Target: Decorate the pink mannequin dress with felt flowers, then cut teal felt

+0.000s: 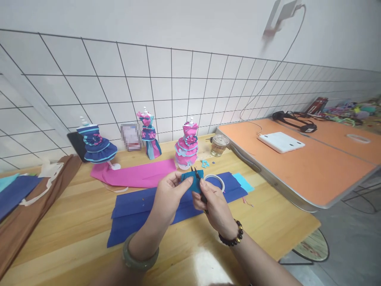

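Between thumb and fingers, my left hand (171, 194) pinches a small folded piece of teal crepe paper (188, 175). My right hand (214, 202) is closed around small black scissors (196, 174), whose parted blades point up and lie against the paper. Under both hands, dark blue crepe paper sheets (131, 216) are spread on the wooden table. A roll of white tape (218, 178) rests on the blue paper just beyond my right hand. Behind my hands stands a mini dress form in a pink tiered dress (186, 149); a pink paper strip (133, 173) lies to its left.
Two more dressed forms, a blue one (97, 145) and a pink-and-blue one (149, 137), stand toward the tiled wall. A glass of amber liquid (219, 146) is at the back right. Brown paper (38, 202) lies left. An orange table (315, 174) with a white device (281, 142) adjoins.
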The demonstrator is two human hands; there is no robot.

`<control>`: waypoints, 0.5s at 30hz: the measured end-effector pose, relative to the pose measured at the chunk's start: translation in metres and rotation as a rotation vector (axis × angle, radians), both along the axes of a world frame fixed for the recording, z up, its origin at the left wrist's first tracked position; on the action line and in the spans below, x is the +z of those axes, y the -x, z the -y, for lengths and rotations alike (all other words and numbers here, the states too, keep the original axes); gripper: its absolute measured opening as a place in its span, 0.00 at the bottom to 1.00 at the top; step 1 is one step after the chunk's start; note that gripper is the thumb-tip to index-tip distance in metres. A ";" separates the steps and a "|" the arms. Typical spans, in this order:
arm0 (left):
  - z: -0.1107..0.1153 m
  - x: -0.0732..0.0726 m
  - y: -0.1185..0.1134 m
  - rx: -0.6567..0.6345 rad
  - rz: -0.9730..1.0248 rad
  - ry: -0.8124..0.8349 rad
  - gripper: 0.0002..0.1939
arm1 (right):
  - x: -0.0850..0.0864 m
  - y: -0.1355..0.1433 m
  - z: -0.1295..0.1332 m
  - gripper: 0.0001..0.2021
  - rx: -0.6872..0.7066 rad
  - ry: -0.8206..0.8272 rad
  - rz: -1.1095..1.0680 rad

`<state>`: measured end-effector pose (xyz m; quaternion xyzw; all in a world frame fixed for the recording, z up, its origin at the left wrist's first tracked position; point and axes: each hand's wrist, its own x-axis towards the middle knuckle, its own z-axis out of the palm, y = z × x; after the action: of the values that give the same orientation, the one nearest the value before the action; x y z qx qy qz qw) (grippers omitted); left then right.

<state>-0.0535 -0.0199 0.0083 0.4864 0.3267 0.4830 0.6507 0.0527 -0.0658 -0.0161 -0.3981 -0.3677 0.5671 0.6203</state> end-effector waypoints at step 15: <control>0.002 0.002 -0.004 -0.007 0.057 0.117 0.06 | -0.003 0.002 -0.003 0.21 -0.027 -0.056 -0.044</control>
<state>-0.0493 -0.0223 0.0107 0.4349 0.3339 0.4744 0.6887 0.0504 -0.0625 -0.0193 -0.3728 -0.3644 0.5567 0.6468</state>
